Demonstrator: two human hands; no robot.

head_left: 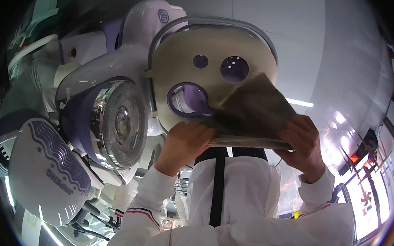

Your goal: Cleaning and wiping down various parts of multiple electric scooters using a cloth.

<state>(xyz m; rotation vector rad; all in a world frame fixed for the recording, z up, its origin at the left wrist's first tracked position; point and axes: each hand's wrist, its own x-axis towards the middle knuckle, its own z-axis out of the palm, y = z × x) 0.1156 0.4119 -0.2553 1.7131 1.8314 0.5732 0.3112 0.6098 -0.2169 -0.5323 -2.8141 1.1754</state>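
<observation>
A folded brown-grey cloth (256, 108) is stretched between my two hands, one corner pointing up and away from me. My left hand (185, 143) is closed on its near left end. On the near right edge, my right hand (302, 139) grips it with fingers on top and the thumb below. Under and behind the cloth lies a beige rounded tray (173, 59) with a small round hole, a larger round hole and a big oval opening. The cloth covers the tray's near right part; whether it touches the surface I cannot tell. A grey tubular rail (209, 19) runs around the tray's far side.
Close on the left stands a white and purple vehicle (100, 63) with a large round headlight (123, 122) and a white panel (52, 175) with purple waves. Pale floor (298, 11) stretches beyond the tray. Bright glass panels (370, 198) are at the lower right.
</observation>
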